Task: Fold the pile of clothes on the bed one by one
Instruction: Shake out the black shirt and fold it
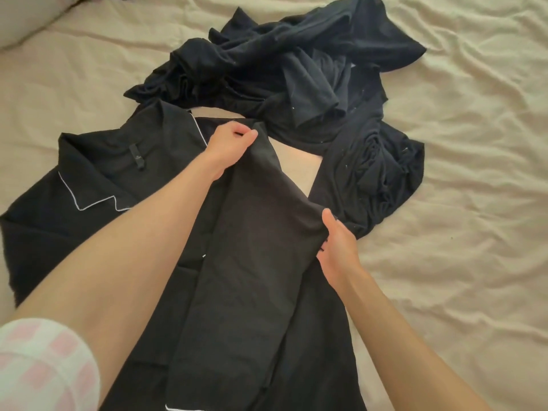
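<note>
A black shirt (98,185) with white piping on its collar lies spread on the bed in front of me. One side panel of the shirt (252,262) is lifted and turned over toward the middle. My left hand (231,143) pinches the top corner of that panel near the collar. My right hand (338,247) grips the panel's right edge lower down, thumb on top. Behind the shirt lies a crumpled pile of black clothes (296,69).
The bed is covered by a wrinkled beige sheet (459,173). A pale pillow (26,19) sits at the far left corner. A pink and white checked sleeve (41,366) shows at the lower left.
</note>
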